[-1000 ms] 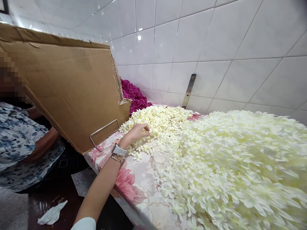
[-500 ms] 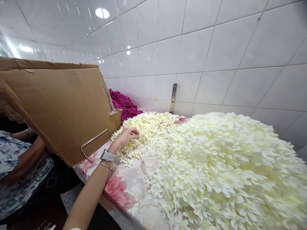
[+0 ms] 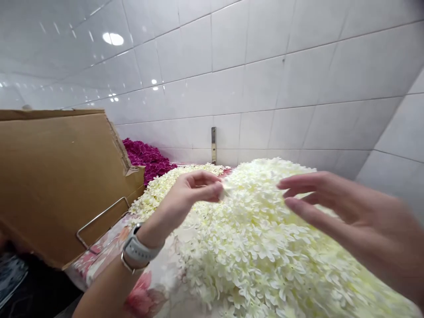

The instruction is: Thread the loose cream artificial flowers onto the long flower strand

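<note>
- Flowers [image 3: 261, 251], white with yellow, lie heaped from centre toward 5 o'clock.
- Left hand [image 3: 188, 192], near centre, pinches a small pale piece [image 3: 225, 193], blurred, at its fingertips.
- Right hand [image 3: 351, 210], between 3 and 4 o'clock, is released, thumb apart from fingers.
- Purple flowers [image 3: 149, 161] lie at 9 o'clock, just beside brown cardboard [image 3: 56, 181].

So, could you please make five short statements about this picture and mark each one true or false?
1. The left hand has a watch at its wrist. True.
2. The right hand grips the cardboard. False: it is open and apart from the cardboard.
3. White flowers lie on the tablecloth. True.
4. The purple flowers are at the right edge of the picture. False: they are left of the middle.
5. The two hands are apart. True.
</note>
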`<state>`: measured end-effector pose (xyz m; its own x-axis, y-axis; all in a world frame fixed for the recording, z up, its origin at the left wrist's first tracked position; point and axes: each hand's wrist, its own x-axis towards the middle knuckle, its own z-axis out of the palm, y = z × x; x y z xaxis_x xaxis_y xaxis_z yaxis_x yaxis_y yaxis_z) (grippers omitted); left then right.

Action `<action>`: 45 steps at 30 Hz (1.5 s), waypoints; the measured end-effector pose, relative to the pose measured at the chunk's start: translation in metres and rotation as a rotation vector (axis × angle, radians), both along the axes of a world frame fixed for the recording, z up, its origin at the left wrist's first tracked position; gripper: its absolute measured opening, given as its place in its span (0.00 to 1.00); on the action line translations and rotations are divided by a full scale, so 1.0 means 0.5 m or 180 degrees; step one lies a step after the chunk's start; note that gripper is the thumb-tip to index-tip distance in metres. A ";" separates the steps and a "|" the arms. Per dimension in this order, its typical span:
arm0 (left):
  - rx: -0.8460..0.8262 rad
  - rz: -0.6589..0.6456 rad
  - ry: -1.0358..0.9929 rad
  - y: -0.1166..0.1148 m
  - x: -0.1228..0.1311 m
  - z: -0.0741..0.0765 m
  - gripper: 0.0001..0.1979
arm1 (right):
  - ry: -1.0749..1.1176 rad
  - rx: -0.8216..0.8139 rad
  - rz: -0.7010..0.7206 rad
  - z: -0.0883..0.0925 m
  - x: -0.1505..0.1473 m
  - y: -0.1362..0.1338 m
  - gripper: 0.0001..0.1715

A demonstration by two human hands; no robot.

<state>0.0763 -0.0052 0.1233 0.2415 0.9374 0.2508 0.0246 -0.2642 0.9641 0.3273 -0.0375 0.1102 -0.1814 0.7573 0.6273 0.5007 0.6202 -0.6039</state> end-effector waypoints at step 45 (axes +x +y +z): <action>0.0446 -0.0457 0.0026 -0.026 0.129 0.002 0.05 | 0.0752 -0.0204 0.0430 0.021 -0.023 -0.010 0.07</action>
<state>0.1406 -0.0181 0.1241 0.3726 0.8494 0.3738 -0.0154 -0.3971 0.9176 0.3158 -0.0423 0.1205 -0.1377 0.7758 0.6158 0.2568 0.6284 -0.7343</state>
